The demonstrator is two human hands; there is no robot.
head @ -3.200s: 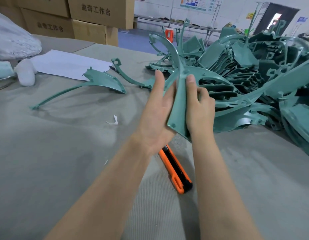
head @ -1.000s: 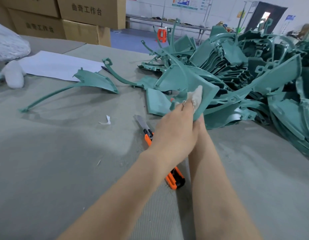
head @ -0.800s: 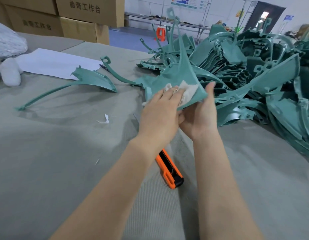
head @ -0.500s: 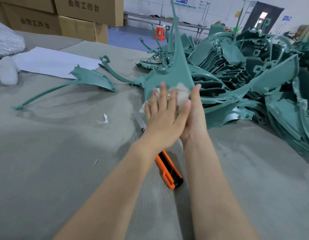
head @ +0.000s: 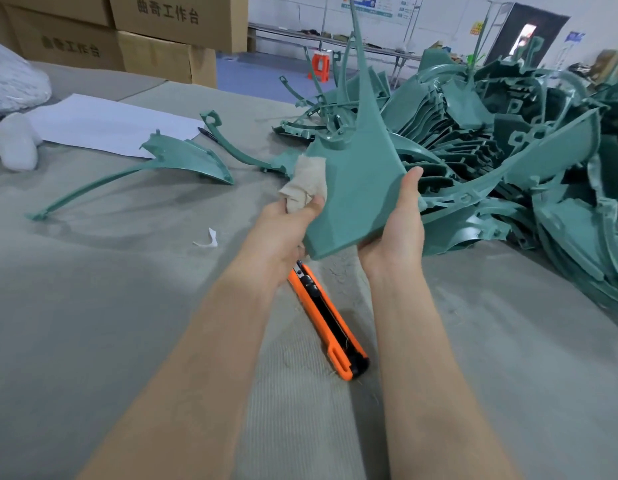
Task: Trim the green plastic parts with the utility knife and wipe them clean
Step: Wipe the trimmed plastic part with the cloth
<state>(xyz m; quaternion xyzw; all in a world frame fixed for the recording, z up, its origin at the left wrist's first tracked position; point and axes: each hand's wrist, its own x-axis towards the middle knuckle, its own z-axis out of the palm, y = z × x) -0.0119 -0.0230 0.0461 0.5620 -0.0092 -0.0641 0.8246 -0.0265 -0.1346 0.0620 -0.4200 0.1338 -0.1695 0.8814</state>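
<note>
I'm on the wiping step. It should go best if I drag the cloth (head: 306, 183) in long, overlapping strokes from the wide base of the green part (head: 356, 188) up toward its thin tip, turning to a fresh fold as dust gathers. My left grip (head: 283, 230) pinches the cloth at the part's left edge. My right grip (head: 394, 230) clasps the right edge, thumb up the front; the fingers behind are hidden, probably curled. I hold the part upright above the counter (head: 127, 306), with the utility knife (head: 326, 320) lying on the near side between my forearms.
</note>
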